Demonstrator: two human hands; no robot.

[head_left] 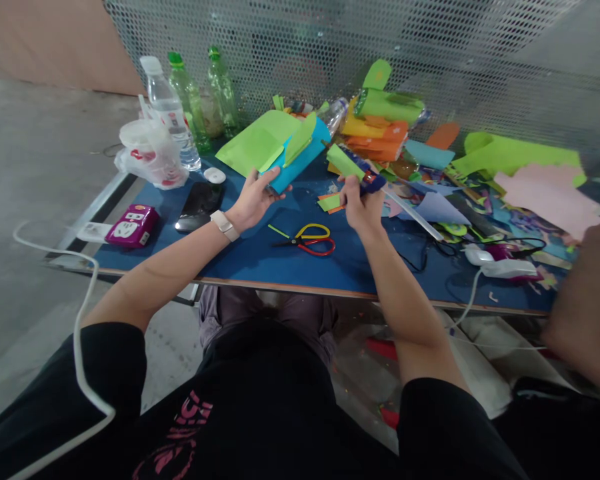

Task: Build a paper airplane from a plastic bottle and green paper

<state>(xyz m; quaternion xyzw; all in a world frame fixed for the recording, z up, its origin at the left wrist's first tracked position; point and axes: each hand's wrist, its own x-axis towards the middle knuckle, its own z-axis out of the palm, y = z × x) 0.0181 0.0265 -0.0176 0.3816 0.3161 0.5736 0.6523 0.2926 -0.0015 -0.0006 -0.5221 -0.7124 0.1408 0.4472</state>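
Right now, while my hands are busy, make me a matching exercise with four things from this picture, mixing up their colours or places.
Column one:
1. Scissors
2. Blue paper wrap
3. Phone
4. Socket block nearest the phone

Column two:
A. Black and glossy
B. Magenta
C. One red handle loop, one yellow
D. Held in the left hand

Right pairs: 1-C, 2-D, 3-A, 4-B.

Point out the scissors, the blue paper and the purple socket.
Scissors [296,241]: head view, near the pivot.
Blue paper [303,162]: head view, on its curved side.
Purple socket [131,225]: head view, on its outlet face.
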